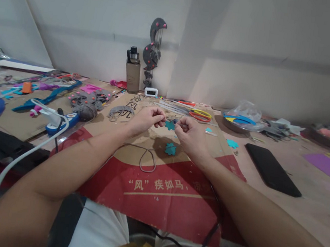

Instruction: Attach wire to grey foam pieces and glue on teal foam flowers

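Observation:
My left hand (pixel 150 118) is raised above the cardboard with its fingers pinched together; what they hold is too small to make out. Close by on the right, my right hand (pixel 192 137) is closed, with a small dark item (pixel 175 121) at its fingertips that I cannot identify. Between the hands shows a teal scalloped cutout (pixel 170 125); whether it is held or lies behind them is unclear. A second teal cutout (pixel 170 149) is below, just left of my right wrist. A thin grey cord (pixel 147 171) lies looped on the cardboard in front of me.
Red-and-brown cardboard (pixel 172 205) covers the work area. Behind the hands are yellow-red-handled scissors (pixel 200 115), a white digital clock (pixel 151 92) and a bottle (pixel 132 76). A black phone (pixel 272 170) lies right; a blue-white power strip (pixel 61 124) with a white cable is left.

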`<state>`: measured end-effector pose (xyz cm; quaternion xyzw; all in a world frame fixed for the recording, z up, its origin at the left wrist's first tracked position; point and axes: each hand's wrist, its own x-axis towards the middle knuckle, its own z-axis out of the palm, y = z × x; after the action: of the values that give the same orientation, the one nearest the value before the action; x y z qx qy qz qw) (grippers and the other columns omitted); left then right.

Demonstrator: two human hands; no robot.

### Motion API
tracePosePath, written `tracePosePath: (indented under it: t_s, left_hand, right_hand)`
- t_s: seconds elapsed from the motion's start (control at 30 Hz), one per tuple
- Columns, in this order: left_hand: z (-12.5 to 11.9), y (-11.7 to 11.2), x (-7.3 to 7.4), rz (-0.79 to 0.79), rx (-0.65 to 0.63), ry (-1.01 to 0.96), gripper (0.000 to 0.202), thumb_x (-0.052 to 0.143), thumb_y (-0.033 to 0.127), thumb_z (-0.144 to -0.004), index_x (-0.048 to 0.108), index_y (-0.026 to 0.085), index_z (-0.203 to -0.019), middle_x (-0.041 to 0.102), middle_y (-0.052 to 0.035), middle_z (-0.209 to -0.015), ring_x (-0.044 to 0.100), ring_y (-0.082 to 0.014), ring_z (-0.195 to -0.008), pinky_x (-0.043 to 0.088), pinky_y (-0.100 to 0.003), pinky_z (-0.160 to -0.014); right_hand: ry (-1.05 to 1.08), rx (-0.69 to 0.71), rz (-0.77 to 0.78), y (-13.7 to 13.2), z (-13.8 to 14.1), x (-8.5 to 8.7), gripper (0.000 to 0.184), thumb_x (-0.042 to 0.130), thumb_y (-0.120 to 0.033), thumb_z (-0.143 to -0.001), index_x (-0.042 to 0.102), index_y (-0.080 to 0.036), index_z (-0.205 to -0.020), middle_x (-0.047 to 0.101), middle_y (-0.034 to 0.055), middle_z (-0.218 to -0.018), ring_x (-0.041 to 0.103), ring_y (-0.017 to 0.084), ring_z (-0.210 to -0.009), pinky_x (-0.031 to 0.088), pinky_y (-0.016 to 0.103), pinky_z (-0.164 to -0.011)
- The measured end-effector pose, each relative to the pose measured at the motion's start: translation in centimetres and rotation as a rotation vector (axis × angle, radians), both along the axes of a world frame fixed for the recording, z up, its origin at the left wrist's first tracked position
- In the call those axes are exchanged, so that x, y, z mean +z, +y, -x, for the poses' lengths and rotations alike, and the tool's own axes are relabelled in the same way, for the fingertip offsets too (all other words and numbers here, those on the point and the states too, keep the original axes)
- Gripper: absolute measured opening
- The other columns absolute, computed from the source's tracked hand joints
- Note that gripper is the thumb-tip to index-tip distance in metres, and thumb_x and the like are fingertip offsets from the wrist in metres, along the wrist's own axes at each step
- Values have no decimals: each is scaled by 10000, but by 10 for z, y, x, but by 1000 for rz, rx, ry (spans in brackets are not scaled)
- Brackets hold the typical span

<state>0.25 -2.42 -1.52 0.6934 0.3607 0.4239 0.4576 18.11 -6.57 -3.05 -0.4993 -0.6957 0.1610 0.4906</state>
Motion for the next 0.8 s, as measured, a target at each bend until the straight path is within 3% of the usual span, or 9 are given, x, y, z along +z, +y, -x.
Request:
tracePosePath:
  t_s: [0.23,0.47,0.6,0.7,0.8]
  left_hand:
    - [-1,-1,1,60,-19,-127,125,568,249,-808,499,159,-755,563,31,-648,513,-59,-518,377,-209,-515]
    - [0,0,-2,-24,14,-31,283,504,364,-876,455,176,-670,485,41,-560,450,-65,-487,336,-223,-500]
    - [-3,-3,1,-118,8,52,322,565,463,-840,552,153,-756,564,9,-647,486,-79,-582,353,-220,-548]
    - [-6,-7,3,-156,12,119,299,666,415,-764,624,139,-871,627,-15,-772,527,-95,-685,390,-223,-612]
    - [-9,-12,4,-162,51,186,247,682,344,-742,661,133,-867,636,-15,-786,519,-92,-681,403,-225,-614]
  right_hand:
    - [-3,4,-17,0,0,0,73,526,-237,-762,554,-199,-707,574,30,-698,502,163,-670,360,280,-600]
    - [-4,3,-28,0,0,1,62,531,-231,-757,558,-196,-713,575,29,-697,500,157,-651,363,283,-597]
    - [-17,-5,-60,1,0,1,62,527,-216,-759,557,-196,-710,569,29,-698,493,157,-658,361,283,-598]
    - [-18,-12,-74,1,0,1,67,535,-221,-769,553,-197,-710,563,28,-702,485,157,-657,356,286,-599]
    - [-21,-13,-77,0,0,0,80,537,-227,-782,548,-198,-708,565,29,-708,488,157,-660,357,289,-606]
